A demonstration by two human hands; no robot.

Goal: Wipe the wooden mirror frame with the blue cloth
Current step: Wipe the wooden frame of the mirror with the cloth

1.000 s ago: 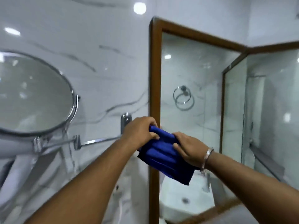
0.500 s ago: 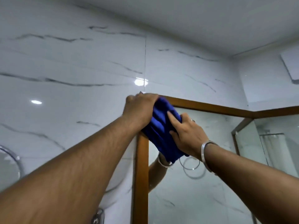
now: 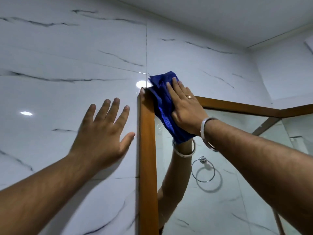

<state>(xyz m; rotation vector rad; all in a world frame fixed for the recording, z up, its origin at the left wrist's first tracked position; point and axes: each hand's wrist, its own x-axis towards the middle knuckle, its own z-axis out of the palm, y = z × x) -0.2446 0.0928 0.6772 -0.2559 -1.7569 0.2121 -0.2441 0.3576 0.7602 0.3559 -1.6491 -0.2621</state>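
Up at the top-left corner of the wooden mirror frame (image 3: 147, 133), the right hand (image 3: 184, 107) presses a blue cloth (image 3: 165, 106) flat with straight fingers. Beside it, the left hand (image 3: 101, 133) spreads open against the marble wall (image 3: 67, 56).

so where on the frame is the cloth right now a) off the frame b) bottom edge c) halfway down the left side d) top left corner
d: the right hand presses the blue cloth flat over the top left corner of the wooden mirror frame.
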